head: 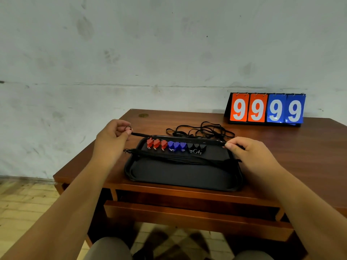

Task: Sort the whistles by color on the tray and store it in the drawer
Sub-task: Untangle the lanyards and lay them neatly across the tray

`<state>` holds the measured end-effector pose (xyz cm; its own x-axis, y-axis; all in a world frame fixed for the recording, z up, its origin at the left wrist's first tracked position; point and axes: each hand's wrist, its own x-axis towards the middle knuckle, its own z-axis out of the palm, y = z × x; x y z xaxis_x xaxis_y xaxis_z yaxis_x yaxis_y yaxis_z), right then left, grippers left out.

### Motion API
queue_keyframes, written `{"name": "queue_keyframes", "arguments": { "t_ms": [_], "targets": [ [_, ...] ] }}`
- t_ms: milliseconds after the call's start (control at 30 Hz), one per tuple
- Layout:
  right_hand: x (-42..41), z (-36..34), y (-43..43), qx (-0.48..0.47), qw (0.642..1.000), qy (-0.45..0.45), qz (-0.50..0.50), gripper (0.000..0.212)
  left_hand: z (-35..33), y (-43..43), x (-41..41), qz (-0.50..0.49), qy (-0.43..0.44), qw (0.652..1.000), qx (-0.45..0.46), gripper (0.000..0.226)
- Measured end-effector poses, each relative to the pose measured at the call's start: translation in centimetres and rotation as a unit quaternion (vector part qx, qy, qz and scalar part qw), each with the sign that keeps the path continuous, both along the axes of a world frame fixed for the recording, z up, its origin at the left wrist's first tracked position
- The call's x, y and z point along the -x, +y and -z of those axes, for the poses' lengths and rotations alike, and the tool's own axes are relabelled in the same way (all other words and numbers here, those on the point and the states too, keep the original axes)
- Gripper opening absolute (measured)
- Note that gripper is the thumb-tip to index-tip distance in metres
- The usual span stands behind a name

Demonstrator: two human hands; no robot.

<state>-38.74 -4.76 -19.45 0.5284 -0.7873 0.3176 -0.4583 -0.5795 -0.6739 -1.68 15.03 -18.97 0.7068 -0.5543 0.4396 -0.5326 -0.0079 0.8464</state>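
A black tray (178, 175) lies on the wooden desk. Along its far edge sit three red whistles (156, 143), three blue whistles (176, 146) and three black whistles (197, 148) in a row. A bundle of black lanyards (178, 156) lies stretched across the tray in front of them. My left hand (112, 139) pinches the ring end of one black lanyard (139, 135) left of the tray. My right hand (247, 152) pinches the same lanyard's other end at the tray's far right corner, holding it taut over the far rim.
A loose tangle of black cords (202, 130) lies on the desk (281, 147) behind the tray. A flip scoreboard (266, 109) showing 9999 stands at the back right. Below the desk front, a drawer (187, 216) is pulled out.
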Motion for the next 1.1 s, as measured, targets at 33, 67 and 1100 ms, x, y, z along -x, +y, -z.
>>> {"name": "queue_keyframes", "arguments": {
  "t_ms": [33,67,1100],
  "targets": [
    [0.1,0.5,0.1,0.0,1.0,-0.013,0.01,0.014,0.4,0.2,-0.1,-0.005,-0.007,1.0,-0.004,0.016],
    [0.1,0.9,0.2,0.007,1.0,-0.023,0.016,0.013,0.8,0.4,-0.2,-0.008,-0.01,1.0,-0.004,0.015],
    [0.6,3.7,0.0,0.061,0.997,0.025,0.026,0.017,4.3,0.7,-1.7,-0.036,0.053,0.994,-0.088,0.016]
  ]
}}
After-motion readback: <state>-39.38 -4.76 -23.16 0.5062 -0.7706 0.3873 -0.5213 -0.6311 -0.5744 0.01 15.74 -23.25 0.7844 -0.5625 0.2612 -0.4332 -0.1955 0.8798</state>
